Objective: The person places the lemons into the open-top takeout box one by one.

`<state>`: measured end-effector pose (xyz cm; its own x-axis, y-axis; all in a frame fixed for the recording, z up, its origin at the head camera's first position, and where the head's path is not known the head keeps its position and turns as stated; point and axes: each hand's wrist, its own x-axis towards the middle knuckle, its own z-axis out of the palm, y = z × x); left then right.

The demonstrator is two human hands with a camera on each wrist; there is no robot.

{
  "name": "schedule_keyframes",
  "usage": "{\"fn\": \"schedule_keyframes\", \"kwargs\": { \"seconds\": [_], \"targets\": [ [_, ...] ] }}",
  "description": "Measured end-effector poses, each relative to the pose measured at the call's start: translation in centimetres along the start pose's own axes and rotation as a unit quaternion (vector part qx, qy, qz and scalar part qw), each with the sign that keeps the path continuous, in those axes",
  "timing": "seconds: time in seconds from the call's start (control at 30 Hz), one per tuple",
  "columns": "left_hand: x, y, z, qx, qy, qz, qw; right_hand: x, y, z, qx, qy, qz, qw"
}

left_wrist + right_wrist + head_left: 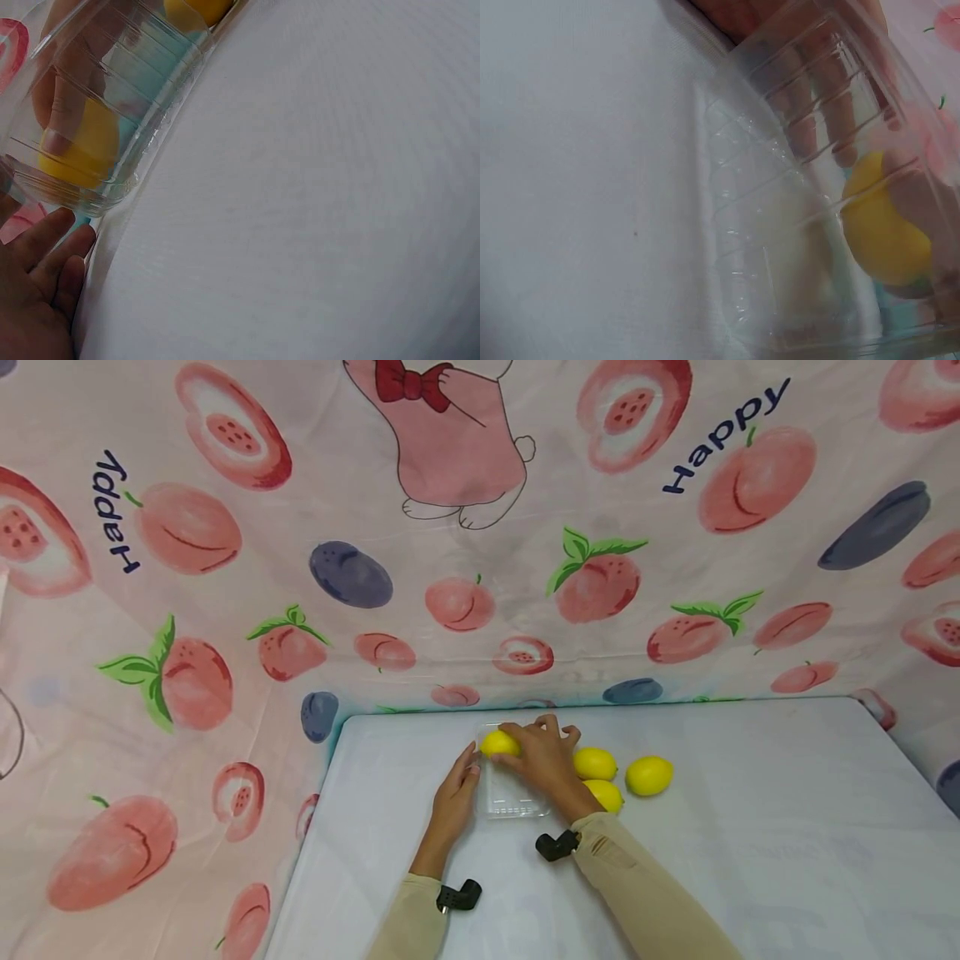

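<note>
Clear plastic tray (513, 795), pinched lemon (496, 743) inside

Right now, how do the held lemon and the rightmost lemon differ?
The held lemon is in the right hand at the clear tray; the rightmost lemon lies untouched on the white table. The held lemon is partly covered; the rightmost lemon shows whole. Both are yellow.

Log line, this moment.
right hand: holds yellow oval lemon inside clear rectangular plastic tray | left hand: beside tray | three more lemons: right of tray, on white table
</note>
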<state>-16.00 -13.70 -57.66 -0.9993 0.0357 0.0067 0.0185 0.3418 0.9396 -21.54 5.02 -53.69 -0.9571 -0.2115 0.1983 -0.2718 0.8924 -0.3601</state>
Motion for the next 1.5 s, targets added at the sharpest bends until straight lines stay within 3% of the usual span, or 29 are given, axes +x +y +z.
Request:
{"fn": "schedule_keyframes", "kwargs": {
  "seconds": [0.7, 1.5],
  "targets": [
    [0.0, 0.2, 0.0, 0.007, 0.001, -0.004, 1.0000, -0.2, -0.5, -0.2, -0.062, 0.004, -0.006, 0.998],
    [-0.1, 0.2, -0.1, 0.003, -0.001, -0.004, 1.0000, -0.2, -0.4, -1.0, -0.069, -0.003, -0.012, 0.998]
  ]
}}
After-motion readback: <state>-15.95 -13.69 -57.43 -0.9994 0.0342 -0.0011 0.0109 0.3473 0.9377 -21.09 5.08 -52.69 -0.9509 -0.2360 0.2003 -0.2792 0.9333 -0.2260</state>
